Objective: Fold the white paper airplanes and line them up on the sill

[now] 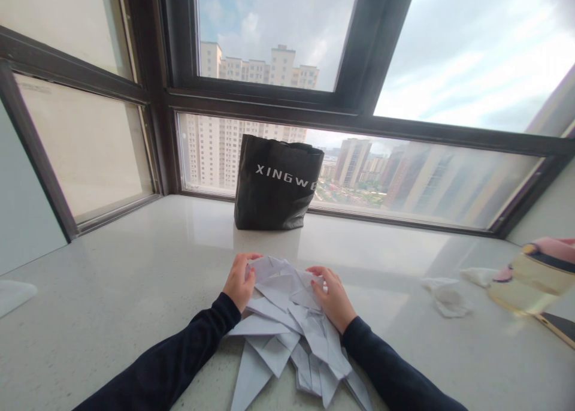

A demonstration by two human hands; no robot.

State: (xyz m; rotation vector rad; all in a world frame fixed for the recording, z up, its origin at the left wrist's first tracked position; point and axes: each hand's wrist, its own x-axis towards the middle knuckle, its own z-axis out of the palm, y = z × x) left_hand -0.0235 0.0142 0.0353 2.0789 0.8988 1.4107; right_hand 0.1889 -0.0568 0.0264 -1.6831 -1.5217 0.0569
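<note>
We've got bright, diffuse daylight coming thru the windows (276, 33) ahead, w/ the sky (489, 45) nr-white at pic's upper R. We see soft glare on the glossy white counter (171, 297), plus a dim reflection under the black bag (278, 204), whose front is backlit & dark. Shading btwn the folded papers (278, 303) is soft. Dark sleeves (179, 354) lose detail. Wide-angle distortion tilts the frames (269, 102) & stretches the edges, esp. R, where the yellow container (523, 285) looks blurry. Distant bldgs (354, 159) are hazy.
</note>
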